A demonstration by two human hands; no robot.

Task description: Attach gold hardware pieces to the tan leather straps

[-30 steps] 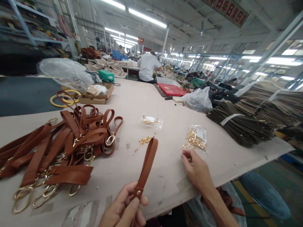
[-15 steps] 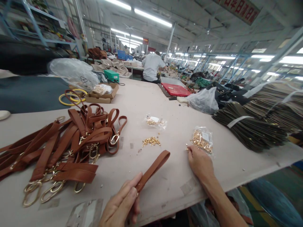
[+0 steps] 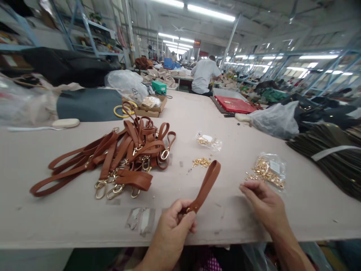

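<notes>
My left hand [image 3: 176,227], near the table's front edge, is closed on a brown leather wrist strap [image 3: 208,184]; its loop points up and away, and its lower end is hidden in my fingers. My right hand [image 3: 265,203] is pinched just above the tabletop; whatever its fingertips hold is too small to make out. Beyond it lies an open clear bag of gold rivets [image 3: 269,171], a few of them spilled at its left side. A loose heap of gold metal pieces [image 3: 201,162] sits past the strap, with a second clear bag [image 3: 208,140] behind it.
A tangled pile of brown leather straps with gold clasps [image 3: 135,150] covers the left of the table [image 3: 70,218]. Behind it stands a cardboard box [image 3: 152,109]. Dark banded pieces [image 3: 329,150] are stacked at the right. A person [image 3: 205,75] sits further back.
My right hand has drawn back from the bag of rivets toward me, still pinched. The left hand keeps hold of the strap. The view has turned left.
</notes>
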